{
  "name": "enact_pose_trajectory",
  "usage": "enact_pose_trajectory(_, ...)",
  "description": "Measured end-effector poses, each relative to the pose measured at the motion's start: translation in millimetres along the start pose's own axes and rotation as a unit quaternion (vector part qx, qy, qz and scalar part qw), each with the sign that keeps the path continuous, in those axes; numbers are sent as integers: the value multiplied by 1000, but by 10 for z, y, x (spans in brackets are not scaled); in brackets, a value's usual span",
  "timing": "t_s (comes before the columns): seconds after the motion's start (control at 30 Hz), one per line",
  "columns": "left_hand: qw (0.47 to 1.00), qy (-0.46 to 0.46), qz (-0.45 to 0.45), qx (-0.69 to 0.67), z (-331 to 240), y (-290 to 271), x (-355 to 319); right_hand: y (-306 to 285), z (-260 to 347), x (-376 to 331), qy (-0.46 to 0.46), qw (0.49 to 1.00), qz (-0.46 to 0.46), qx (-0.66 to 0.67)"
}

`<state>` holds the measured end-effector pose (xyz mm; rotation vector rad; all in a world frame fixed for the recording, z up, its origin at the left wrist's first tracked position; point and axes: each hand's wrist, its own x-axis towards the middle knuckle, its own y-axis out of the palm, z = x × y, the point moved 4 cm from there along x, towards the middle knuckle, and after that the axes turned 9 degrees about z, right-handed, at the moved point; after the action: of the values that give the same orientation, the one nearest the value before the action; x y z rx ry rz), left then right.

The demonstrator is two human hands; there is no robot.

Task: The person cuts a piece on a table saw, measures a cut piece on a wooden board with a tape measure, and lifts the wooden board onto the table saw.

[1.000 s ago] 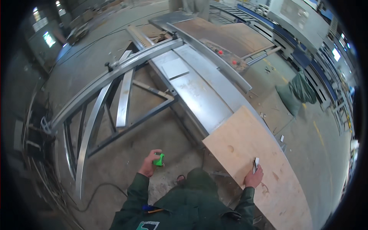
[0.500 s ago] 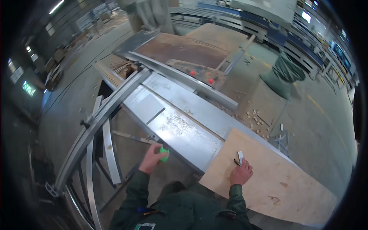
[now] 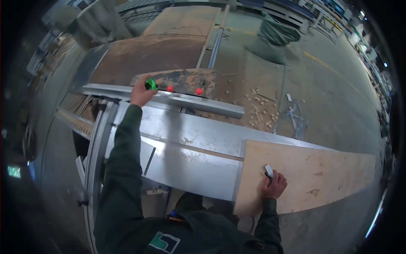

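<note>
Two hands gripped things: the left hand's (image 3: 141,92) fingers clamped a green tape measure (image 3: 151,84), probably light, hard-cased, best held by its sides, near a metal rail (image 3: 205,106); the right hand's (image 3: 275,186) clamped a stiff-looking white strip (image 3: 269,169) over plywood (image 3: 334,171).

Left arm (image 3: 123,165) extended far forward, nearly straight; left hand (image 3: 142,92) high in view, curled in grip. Right forearm (image 3: 269,222) pointing forward, reach shorter; right hand (image 3: 276,186) lower in view, back facing up, also curled.
</note>
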<state>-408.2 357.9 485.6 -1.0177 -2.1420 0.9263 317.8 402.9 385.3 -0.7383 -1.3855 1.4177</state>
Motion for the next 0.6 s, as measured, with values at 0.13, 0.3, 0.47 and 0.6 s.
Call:
enact_pose_trajectory(0.13, 990, -1, 60, 126, 79, 334, 777, -2, -52, -14, 17, 1000, 16, -15)
enact_pose_trajectory(0.3, 988, 1, 100, 120, 879, 715, 1053, 32, 64, 77, 29, 999, 19, -20)
enact_pose_trajectory(0.47, 998, 29, 43, 34, 934, 878, 894, 56, 20, 20, 5, 999, 23, -31)
enact_pose_trajectory(0.6, 999, -32, -30, 5, 898, 832, 745, -3, 6, 28, 38, 997, 56, -36)
